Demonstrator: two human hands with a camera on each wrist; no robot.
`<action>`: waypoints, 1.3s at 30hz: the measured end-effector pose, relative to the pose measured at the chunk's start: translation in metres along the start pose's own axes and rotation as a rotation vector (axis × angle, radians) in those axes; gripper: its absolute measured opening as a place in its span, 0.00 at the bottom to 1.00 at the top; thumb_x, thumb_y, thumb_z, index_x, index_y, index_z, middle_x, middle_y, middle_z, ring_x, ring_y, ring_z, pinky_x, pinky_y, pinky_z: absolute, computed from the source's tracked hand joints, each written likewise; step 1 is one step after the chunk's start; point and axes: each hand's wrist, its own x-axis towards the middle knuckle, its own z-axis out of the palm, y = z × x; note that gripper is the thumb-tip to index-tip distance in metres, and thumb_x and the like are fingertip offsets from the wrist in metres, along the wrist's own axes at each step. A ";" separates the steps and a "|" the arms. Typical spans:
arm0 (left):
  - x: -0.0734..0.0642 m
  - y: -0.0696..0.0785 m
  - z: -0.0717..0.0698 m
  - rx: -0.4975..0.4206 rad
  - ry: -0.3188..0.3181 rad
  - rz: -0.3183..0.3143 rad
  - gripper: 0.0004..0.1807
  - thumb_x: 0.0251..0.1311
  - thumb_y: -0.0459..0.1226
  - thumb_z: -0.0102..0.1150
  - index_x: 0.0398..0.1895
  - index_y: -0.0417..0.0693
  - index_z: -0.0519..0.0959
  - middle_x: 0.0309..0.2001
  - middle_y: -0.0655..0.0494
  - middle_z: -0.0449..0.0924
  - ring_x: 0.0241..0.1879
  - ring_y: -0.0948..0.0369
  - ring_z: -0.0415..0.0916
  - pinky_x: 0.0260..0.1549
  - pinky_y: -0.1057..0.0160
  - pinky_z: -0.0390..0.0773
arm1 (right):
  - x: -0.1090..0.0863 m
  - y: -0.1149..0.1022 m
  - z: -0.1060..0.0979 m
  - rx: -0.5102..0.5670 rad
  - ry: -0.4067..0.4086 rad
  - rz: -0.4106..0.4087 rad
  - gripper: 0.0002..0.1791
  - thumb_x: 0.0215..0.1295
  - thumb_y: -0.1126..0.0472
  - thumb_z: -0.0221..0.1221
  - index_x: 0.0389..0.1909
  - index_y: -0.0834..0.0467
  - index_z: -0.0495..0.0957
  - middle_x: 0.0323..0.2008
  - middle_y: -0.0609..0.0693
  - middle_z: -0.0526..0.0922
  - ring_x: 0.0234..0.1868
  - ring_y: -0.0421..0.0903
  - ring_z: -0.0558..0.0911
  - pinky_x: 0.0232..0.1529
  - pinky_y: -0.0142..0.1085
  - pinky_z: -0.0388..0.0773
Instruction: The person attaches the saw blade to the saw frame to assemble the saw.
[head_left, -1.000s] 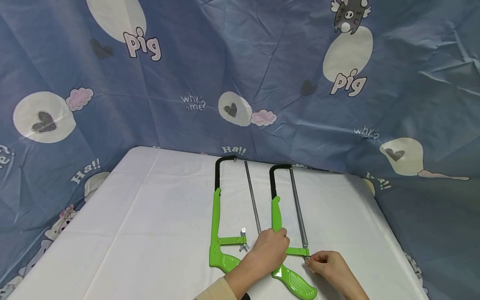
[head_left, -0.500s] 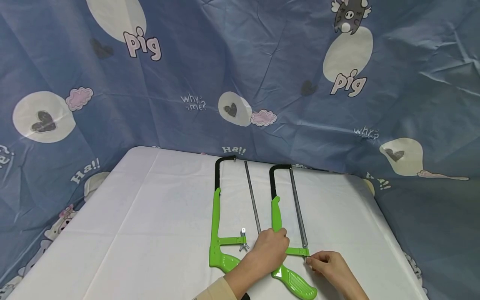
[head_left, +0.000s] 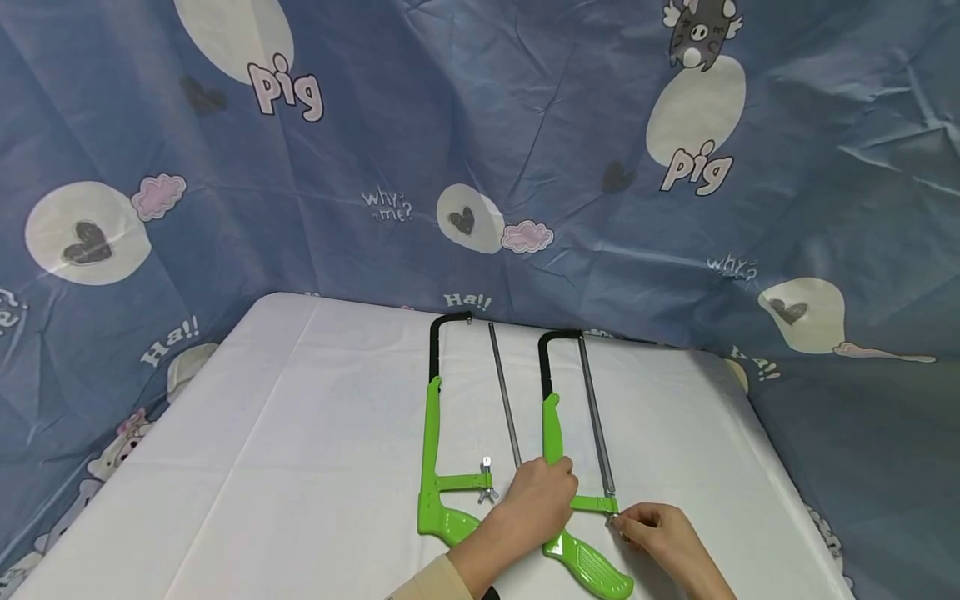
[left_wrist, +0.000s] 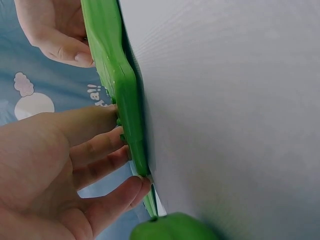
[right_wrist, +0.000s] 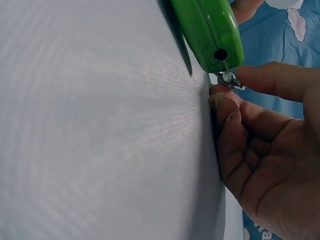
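Observation:
A green hacksaw with a black front bow [head_left: 546, 358] lies on the white-covered table. Its grey blade [head_left: 597, 412] spans from the bow's tip to the green rear arm. My left hand [head_left: 536, 498] grips the green frame just ahead of the handle [head_left: 592, 567], covering part of it. At the end of the rear arm my right hand [head_left: 656, 533] has thumb and index finger on the metal wing nut [right_wrist: 228, 78]. The right wrist view shows that nut pinched just beyond the green handle end [right_wrist: 220, 52]. The left wrist view shows left fingers [left_wrist: 95, 150] along the frame.
To the left lies a second green hacksaw [head_left: 431, 450], without a blade, its own wing nut [head_left: 487, 494] on the rear arm. A loose grey blade [head_left: 504, 387] lies between the saws, its near end behind the left hand. A blue printed cloth [head_left: 360, 150] hangs behind the table.
The wing nut shows at a different angle beside my right fingertips, which have shifted slightly. My left hand and both saws stay in place.

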 end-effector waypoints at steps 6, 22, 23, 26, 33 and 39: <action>0.000 -0.001 0.002 -0.031 -0.002 -0.005 0.09 0.55 0.46 0.68 0.31 0.51 0.86 0.28 0.61 0.75 0.21 0.64 0.69 0.14 0.70 0.70 | 0.000 0.000 -0.001 0.004 -0.005 0.001 0.10 0.59 0.57 0.65 0.31 0.61 0.84 0.23 0.48 0.80 0.27 0.44 0.76 0.27 0.35 0.72; 0.000 -0.001 0.001 -0.019 -0.001 0.001 0.09 0.55 0.47 0.68 0.31 0.52 0.86 0.28 0.61 0.74 0.20 0.65 0.67 0.13 0.71 0.69 | 0.002 0.004 0.002 -0.011 0.029 -0.040 0.07 0.59 0.61 0.65 0.31 0.62 0.83 0.22 0.48 0.80 0.26 0.44 0.75 0.26 0.34 0.72; 0.000 -0.001 0.001 -0.017 0.002 0.002 0.09 0.55 0.47 0.68 0.31 0.52 0.86 0.28 0.61 0.74 0.20 0.65 0.67 0.13 0.71 0.69 | 0.002 0.003 0.002 -0.007 0.032 -0.041 0.06 0.59 0.61 0.65 0.31 0.62 0.83 0.22 0.48 0.80 0.26 0.44 0.75 0.26 0.34 0.72; -0.001 -0.002 0.001 -0.016 0.005 0.006 0.09 0.56 0.46 0.68 0.31 0.51 0.86 0.28 0.61 0.74 0.20 0.64 0.67 0.13 0.70 0.68 | 0.002 0.003 0.002 -0.002 0.037 -0.043 0.05 0.59 0.63 0.65 0.30 0.62 0.83 0.23 0.48 0.81 0.26 0.44 0.76 0.26 0.34 0.73; 0.001 -0.001 0.003 -0.021 0.001 0.005 0.09 0.55 0.46 0.68 0.31 0.52 0.86 0.28 0.61 0.75 0.20 0.64 0.68 0.14 0.71 0.70 | 0.001 0.003 0.003 0.023 0.046 -0.042 0.05 0.58 0.64 0.65 0.31 0.62 0.83 0.24 0.49 0.82 0.26 0.44 0.77 0.26 0.34 0.75; 0.001 -0.001 0.004 -0.017 -0.001 0.004 0.10 0.55 0.47 0.68 0.32 0.52 0.86 0.28 0.61 0.75 0.20 0.64 0.68 0.13 0.71 0.69 | 0.002 0.004 0.003 0.030 0.047 -0.051 0.03 0.58 0.66 0.65 0.30 0.63 0.83 0.23 0.49 0.82 0.26 0.44 0.77 0.26 0.34 0.74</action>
